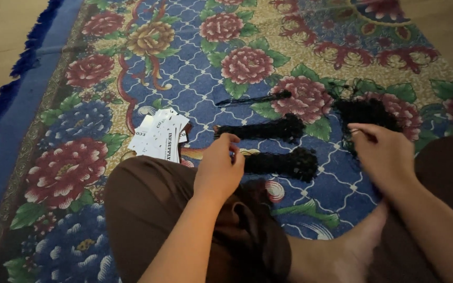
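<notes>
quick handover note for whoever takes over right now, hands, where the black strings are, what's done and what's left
Left hand: fingers pinched near the end of the middle black bundle.
Right hand: fingers in the loose black tangle.
On the floral rug: three gathered black bundles lie side by side, the thin one farthest, the thick one nearest. White paper tags sit in a pile to the left.
Done: three bundles laid out.
Left: the tangle is still unsorted; no tag is visibly attached.

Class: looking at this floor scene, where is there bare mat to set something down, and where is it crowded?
Free: the mat left of and beyond the paper tags, and the far middle. Crowded: around the black bundles, between the left hand and right hand.
</notes>
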